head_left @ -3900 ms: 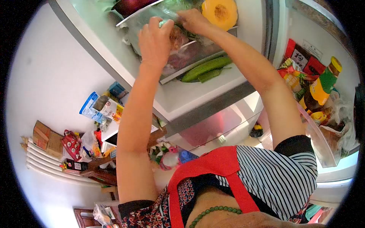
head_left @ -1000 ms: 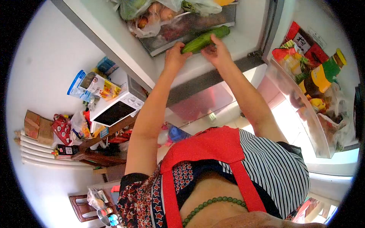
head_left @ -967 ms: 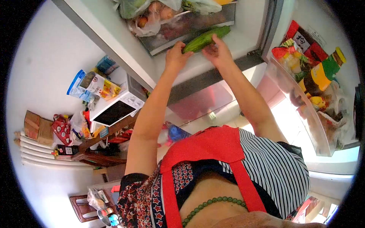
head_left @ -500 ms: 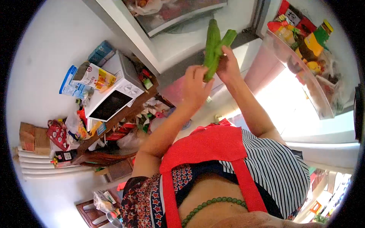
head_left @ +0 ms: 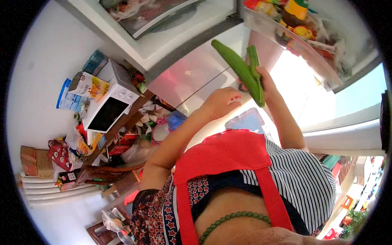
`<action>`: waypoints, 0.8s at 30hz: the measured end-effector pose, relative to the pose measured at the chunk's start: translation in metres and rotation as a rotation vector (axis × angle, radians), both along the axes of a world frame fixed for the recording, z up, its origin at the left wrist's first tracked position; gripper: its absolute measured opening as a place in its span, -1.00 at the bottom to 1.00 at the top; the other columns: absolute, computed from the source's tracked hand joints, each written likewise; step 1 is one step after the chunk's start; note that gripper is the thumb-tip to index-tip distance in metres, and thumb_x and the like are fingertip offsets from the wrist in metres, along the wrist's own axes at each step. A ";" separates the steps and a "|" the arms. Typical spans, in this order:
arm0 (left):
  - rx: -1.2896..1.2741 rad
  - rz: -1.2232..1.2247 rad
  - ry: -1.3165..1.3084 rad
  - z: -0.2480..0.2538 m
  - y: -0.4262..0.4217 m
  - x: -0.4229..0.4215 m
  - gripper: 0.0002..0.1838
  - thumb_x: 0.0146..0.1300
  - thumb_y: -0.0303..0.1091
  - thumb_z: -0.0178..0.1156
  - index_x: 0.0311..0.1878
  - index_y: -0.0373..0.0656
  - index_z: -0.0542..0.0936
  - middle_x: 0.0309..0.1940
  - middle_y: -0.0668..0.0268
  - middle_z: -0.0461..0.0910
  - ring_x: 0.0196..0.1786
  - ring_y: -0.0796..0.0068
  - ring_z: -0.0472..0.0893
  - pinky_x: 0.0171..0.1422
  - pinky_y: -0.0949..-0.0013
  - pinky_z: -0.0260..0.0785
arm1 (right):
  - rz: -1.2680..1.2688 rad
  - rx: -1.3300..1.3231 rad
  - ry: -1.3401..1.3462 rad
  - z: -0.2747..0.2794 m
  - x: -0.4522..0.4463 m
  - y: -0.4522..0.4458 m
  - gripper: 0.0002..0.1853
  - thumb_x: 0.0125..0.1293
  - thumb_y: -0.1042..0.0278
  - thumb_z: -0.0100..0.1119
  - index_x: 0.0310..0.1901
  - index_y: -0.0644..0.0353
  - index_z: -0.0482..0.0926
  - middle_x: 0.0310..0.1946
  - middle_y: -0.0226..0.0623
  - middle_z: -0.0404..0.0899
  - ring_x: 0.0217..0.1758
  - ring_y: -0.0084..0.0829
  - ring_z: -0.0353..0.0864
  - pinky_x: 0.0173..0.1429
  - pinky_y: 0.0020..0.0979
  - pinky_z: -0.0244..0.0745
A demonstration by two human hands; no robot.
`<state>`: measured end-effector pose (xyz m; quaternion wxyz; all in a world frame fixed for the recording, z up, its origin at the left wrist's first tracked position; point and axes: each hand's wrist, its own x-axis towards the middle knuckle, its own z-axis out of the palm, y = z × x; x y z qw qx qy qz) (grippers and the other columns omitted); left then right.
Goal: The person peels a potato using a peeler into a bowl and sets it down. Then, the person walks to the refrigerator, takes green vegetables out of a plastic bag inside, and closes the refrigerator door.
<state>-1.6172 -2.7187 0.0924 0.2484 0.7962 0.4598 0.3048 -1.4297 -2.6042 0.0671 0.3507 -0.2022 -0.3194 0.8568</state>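
Note:
Two green cucumbers, a long one (head_left: 239, 67) and a shorter, narrower one (head_left: 253, 59), are held together in front of the open fridge. My right hand (head_left: 267, 83) is closed around them from the right side, near their lower part; its fingers are partly hidden behind them. The long cucumber tilts up to the left, and the short one points nearly straight up. To the left and slightly lower, my left hand (head_left: 222, 102) is apart from both, with its fingers loosely bent, a gap before the thumb, and nothing in it.
The open fridge (head_left: 163, 47) has a clear drawer (head_left: 159, 18) at the top. Its door shelf (head_left: 294, 45) at the right holds bottles and packets. On the left, a white microwave (head_left: 108, 114) stands on a cluttered brown shelf. A bluish plastic container (head_left: 247, 120) lies below my hands.
My left hand has let go of the cucumbers and moved down. My right hand has lowered them away from the fridge drawer and to the right. The camera view has shifted.

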 end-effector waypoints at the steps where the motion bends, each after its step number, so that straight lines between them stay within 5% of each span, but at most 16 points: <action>1: -0.022 -0.041 0.059 0.003 0.002 0.016 -0.77 0.14 -0.35 0.21 -0.13 -0.19 0.54 -0.23 0.15 0.56 -0.18 0.16 0.57 -0.11 0.25 0.42 | -0.013 -0.037 -0.024 -0.005 0.022 -0.003 -0.47 0.30 0.10 -0.02 0.09 0.44 0.36 -0.14 0.06 0.56 -0.15 -0.13 0.64 -0.20 -0.28 0.63; 7: 0.434 -0.083 -0.062 0.023 0.027 0.150 -0.67 0.13 -0.31 0.24 -0.04 -0.19 0.53 0.00 0.13 0.52 0.04 0.13 0.53 0.10 0.21 0.40 | -0.153 -0.180 -0.212 -0.030 0.160 -0.027 -0.57 0.33 0.15 -0.03 0.04 0.38 0.39 -0.20 -0.03 0.59 -0.27 -0.20 0.66 -0.30 -0.31 0.65; 13: 0.582 -0.088 0.012 0.072 0.078 0.273 -0.38 0.08 -0.26 0.29 0.22 -0.15 0.32 0.26 0.11 0.27 0.16 0.04 0.43 0.17 0.15 0.36 | 0.035 -0.201 -0.280 -0.023 0.263 -0.042 -0.49 0.29 0.10 -0.02 0.06 0.42 0.39 -0.19 0.05 0.59 -0.28 -0.20 0.67 -0.37 -0.33 0.63; 17: 0.464 0.058 0.051 0.073 0.098 0.313 -0.31 0.04 -0.18 0.32 0.23 -0.14 0.28 0.26 0.10 0.26 0.18 0.01 0.40 0.18 0.12 0.34 | 0.100 -0.245 -0.301 -0.019 0.292 -0.053 -0.50 0.25 0.12 0.03 0.01 0.45 0.39 -0.30 0.04 0.59 -0.37 -0.21 0.66 -0.42 -0.34 0.60; 19: 0.447 0.087 0.033 0.071 0.096 0.318 -0.32 0.03 -0.15 0.32 0.21 -0.14 0.30 0.23 0.10 0.28 0.17 0.01 0.41 0.16 0.12 0.34 | 0.162 -0.166 -0.327 -0.030 0.301 -0.050 -0.47 0.25 0.15 -0.01 0.12 0.41 0.33 -0.17 0.06 0.56 -0.31 -0.18 0.65 -0.31 -0.32 0.62; 24: 0.524 0.188 0.016 0.070 0.078 0.312 -0.37 0.03 -0.16 0.33 0.16 -0.15 0.35 0.18 0.14 0.32 0.11 0.05 0.45 0.12 0.15 0.36 | 0.303 -0.071 -0.321 -0.022 0.292 -0.059 -0.52 0.26 0.25 0.04 0.20 0.19 0.27 -0.22 -0.04 0.55 -0.36 -0.24 0.64 -0.41 -0.33 0.60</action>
